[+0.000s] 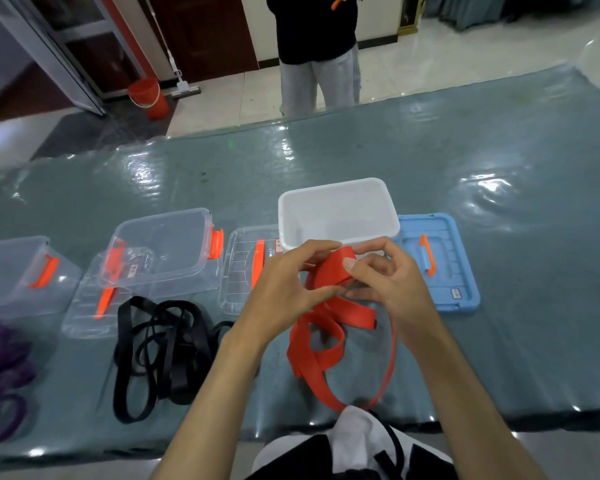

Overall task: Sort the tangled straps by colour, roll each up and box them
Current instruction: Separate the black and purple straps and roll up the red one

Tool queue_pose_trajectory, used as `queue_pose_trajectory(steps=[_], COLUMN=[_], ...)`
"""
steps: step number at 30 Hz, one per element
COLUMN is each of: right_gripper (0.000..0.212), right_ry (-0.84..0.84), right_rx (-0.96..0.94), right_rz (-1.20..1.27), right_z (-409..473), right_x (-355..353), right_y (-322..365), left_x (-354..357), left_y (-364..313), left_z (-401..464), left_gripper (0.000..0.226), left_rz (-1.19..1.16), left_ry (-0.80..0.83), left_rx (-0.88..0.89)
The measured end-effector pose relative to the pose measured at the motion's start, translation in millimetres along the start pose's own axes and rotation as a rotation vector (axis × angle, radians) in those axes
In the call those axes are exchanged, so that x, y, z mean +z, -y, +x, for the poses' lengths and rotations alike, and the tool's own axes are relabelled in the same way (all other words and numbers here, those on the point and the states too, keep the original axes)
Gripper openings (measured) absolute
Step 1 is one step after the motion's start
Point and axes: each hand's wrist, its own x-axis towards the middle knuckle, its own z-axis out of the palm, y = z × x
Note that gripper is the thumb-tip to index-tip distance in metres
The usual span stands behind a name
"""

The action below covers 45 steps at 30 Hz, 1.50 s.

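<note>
Perhaps an office lobby: glossy tiled floor (430, 64), mop (182, 83), red bucket (149, 97), plastic-covered table (499, 237).

Red bucket (148, 97), mop (184, 85), a standing person (317, 46) beyond the table (499, 168).

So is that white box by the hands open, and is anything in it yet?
Open and empty: the white box has no lid on, and its bare inside shows. The red strap is outside it, held by both hands.
</note>
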Motion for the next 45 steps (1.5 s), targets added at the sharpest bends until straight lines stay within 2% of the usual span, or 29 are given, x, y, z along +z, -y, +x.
queue_pose_trajectory(steps=[6,11,14,21,26,28,35,38,41,45], right_gripper=[0.014,0.015,0.019,0.017,0.008,0.013,0.018,0.039,0.03,0.027], right_ry=[-0.073,-0.044,-0.071,-0.105,-0.05,-0.003,0.024,0.038,0.02,0.036], right_rx=[-0.159,-0.082,-0.04,-0.096,0.071,0.113,0.102,0.118,0.174,0.192], right_rz=[-0.133,0.099,0.119,-0.079,0.145,0.206,0.169,0.085,0.064,0.098], right_z=[3.4,0.2,-0.5,0.4,0.8,2.1,7.1,7.9,10.7,14.3], right_x=[9.7,15.9,16.5,5.0,4.7,5.6,10.7,12.9,15.2,17.0], right_y=[-0.8,-6.0,-7.4,-3.7,-6.6,-8.2,-7.3,-8.1,-8.9,-12.7], left_x=[-0.2,-6.3,-5.1,3.9,6.0,8.4,29.2,34.4,37.1,37.3], left_y=[3.8,4.8,4.1,0.6,-6.0,-6.1,1.3,9.4,18.1,27.0], left_z=[-3.6,-5.5,-4.6,-4.1,-2.7,-2.2,-3.2,-2.7,-2.5,0.3], left_gripper=[0.055,0.059,0.061,0.061,0.045,0.038,0.025,0.02,0.022,0.04], left_rz=[-0.129,-0.258,-0.22,-0.086,-0.06,-0.055,-0.081,-0.164,-0.174,-0.128], left_ry=[-0.076,-0.104,-0.11,-0.084,-0.164,-0.219,-0.431,-0.414,-0.396,-0.305], left_rx=[-0.019,-0.055,-0.066,-0.022,0.069,0.087,0.089,0.047,0.013,-0.008])
